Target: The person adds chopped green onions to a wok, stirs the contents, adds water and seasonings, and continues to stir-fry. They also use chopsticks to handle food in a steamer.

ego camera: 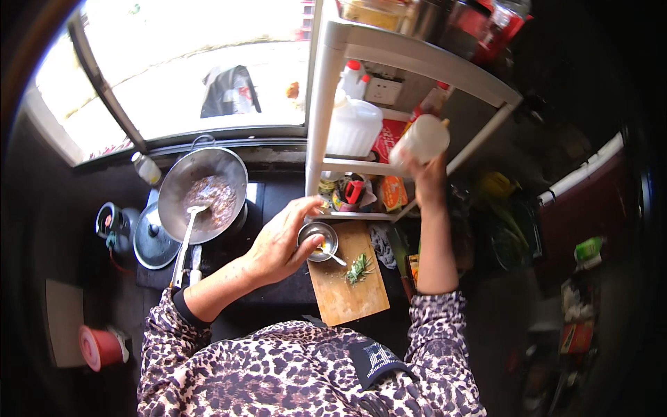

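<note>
My right hand point(428, 174) is shut on a whitish cylindrical container point(424, 136), raised in front of the shelf rack. My left hand point(281, 242), empty with its fingers apart, hovers beside a small metal bowl point(316, 228). A white spoon point(333, 256) leans in that bowl, over a little yellow content. The bowl stands at the far left corner of a wooden cutting board point(346, 302), where chopped green herbs point(358, 269) lie. At the left, a wok point(169, 190) holds cooking food point(214, 195), blurred in detail, and a light-coloured ladle point(188, 234) rests in it.
A glass lid point(155, 240) lies beside the wok, with a jar point(147, 168) behind. The white shelf rack point(320, 112) carries a plastic jug point(354, 127), bottles and packets. Grey cloth point(383, 245) lies right of the board. A red bucket point(101, 347) is at lower left.
</note>
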Demonstrator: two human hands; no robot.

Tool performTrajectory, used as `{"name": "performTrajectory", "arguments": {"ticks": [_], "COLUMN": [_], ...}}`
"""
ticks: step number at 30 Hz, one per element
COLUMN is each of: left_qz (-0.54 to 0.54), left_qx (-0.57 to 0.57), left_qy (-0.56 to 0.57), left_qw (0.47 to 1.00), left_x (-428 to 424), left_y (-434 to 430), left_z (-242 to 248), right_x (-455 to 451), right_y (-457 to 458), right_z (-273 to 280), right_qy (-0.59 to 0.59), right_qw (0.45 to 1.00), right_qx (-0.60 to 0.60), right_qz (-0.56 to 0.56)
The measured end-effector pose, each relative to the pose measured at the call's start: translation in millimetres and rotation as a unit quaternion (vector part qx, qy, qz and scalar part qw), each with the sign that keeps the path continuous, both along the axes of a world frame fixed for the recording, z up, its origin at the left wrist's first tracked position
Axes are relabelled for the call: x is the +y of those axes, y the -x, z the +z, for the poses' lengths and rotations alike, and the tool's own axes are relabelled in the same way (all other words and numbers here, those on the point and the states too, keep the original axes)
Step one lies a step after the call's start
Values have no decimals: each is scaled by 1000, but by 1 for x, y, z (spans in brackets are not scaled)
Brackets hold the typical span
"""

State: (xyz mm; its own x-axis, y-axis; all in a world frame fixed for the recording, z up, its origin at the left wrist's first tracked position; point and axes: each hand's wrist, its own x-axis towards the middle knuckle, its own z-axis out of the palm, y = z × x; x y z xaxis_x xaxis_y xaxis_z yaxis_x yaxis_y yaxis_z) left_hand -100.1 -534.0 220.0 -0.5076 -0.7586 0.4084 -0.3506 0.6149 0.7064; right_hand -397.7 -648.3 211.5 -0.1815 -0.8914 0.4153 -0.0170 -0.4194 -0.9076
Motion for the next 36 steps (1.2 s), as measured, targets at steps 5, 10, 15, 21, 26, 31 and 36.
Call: {"name": "performTrajectory", "arguments": {"ticks": [5, 10, 15, 21, 26, 31, 36], "left_qz": [101, 188, 195, 327, 145, 328, 439], "left_qx": [-2, 94, 252, 470, 612, 443, 449], "left_qy": [-68, -174, -280, -374, -445, -305, -315], "left_qw": [993, 962, 906, 730, 637, 777, 711], "left_x": [38, 64, 50, -59, -112, -71, -39], "left_y": [-32, -71, -119, -191, -178, -257, -281], "left_z": [-27, -53, -77, -117, -60, -41, -128], "right_x": [-123, -162, -126, 37, -24, -18, 72], "right_y": [20, 28, 37, -238, -380, -346, -383], "right_z": [-72, -117, -103, -45, -122, -154, -154], "right_qy": [-10, -70, -64, 257, 130, -6, -103], "right_qw": [992, 996, 980, 965, 908, 897, 725], "right_qx": [34, 12, 73, 50, 348, 417, 650], "right_qz": [-121, -59, -173, 11, 196, 148, 204]}}
